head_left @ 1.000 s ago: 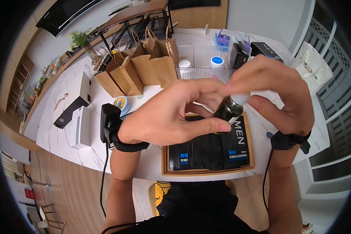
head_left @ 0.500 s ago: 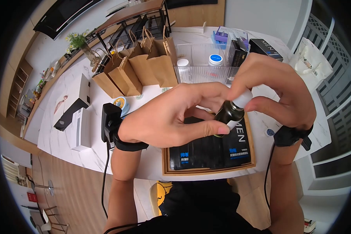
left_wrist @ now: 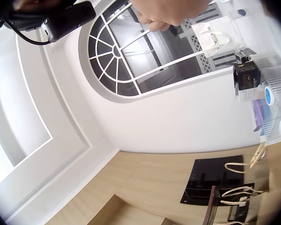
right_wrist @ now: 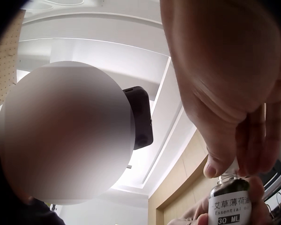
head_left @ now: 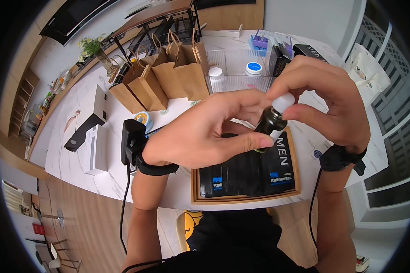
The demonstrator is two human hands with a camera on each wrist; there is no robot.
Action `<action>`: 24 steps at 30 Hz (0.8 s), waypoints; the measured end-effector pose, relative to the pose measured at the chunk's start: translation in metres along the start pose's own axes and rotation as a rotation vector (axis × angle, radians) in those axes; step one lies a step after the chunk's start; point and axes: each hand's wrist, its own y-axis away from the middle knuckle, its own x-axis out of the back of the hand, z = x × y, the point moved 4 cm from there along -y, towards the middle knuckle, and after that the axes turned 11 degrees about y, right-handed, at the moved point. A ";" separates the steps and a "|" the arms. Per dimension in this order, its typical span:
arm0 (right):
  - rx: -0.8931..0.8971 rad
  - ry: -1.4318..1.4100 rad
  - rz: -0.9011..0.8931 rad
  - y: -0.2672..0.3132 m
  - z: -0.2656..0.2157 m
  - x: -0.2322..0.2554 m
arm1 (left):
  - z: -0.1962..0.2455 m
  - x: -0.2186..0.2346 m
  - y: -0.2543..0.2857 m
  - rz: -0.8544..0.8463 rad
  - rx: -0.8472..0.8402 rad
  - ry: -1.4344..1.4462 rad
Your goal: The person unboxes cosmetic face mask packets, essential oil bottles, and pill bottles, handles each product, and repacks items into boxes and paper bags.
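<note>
Boxes [head_left: 248,170], black with "MEN" lettering, lie packed in a wooden tray [head_left: 193,186] on the surface [head_left: 77,118]. Behind it a clear bin [head_left: 232,82] holds white-capped jars [head_left: 253,68]; paper bags [head_left: 168,75] stand beside it. Above the tray, the left hand [head_left: 200,132] curls round a dark bottle [head_left: 269,125], thumb and fingers gripping its body. The right hand [head_left: 328,104] pinches the bottle's white cap [head_left: 283,102] between thumb and fingertips.

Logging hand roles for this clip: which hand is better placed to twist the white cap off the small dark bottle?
Probably the right hand: its fingertips already pinch the white cap, while the left hand grips the dark bottle.
</note>
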 end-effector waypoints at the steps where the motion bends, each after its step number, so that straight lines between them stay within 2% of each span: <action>1: 0.045 -0.022 0.023 0.000 -0.002 0.001 | 0.002 -0.001 0.001 0.001 0.001 0.044; 3: 0.088 -0.041 0.049 0.000 -0.001 0.001 | 0.003 0.000 0.001 -0.003 0.001 0.088; 5: 0.216 -0.068 0.030 -0.001 0.000 -0.001 | 0.000 -0.002 0.001 -0.092 0.007 0.204; 9: 0.232 -0.147 0.027 0.000 0.002 -0.003 | 0.000 -0.004 0.005 -0.093 0.021 0.305; 11: 0.250 -0.122 0.034 0.001 0.003 -0.004 | -0.003 -0.003 0.005 -0.055 -0.025 0.324; 12: 0.250 -0.121 0.033 0.000 0.003 -0.003 | 0.000 -0.004 0.006 -0.055 -0.026 0.324; 14: 0.249 -0.103 0.042 -0.003 0.001 0.000 | 0.006 -0.003 0.007 0.000 -0.031 0.052; 15: 0.249 -0.104 0.041 -0.004 -0.003 -0.002 | 0.005 -0.002 0.006 0.002 -0.030 0.053; 17: 0.078 0.098 0.211 -0.005 -0.009 -0.001 | 0.000 -0.002 0.003 0.018 0.021 0.064; 18: 0.016 0.256 0.208 -0.003 -0.008 0.001 | 0.000 -0.001 0.003 0.020 0.022 0.066; 19: 0.016 0.254 0.207 -0.001 -0.007 0.003 | 0.001 -0.001 0.002 0.023 -0.010 0.030; 21: -0.003 0.081 0.054 0.001 -0.001 0.001 | 0.001 -0.001 0.002 0.025 -0.041 -0.007; 24: 0.083 0.065 0.066 -0.001 -0.004 0.001 | -0.001 -0.002 0.003 0.007 -0.063 0.041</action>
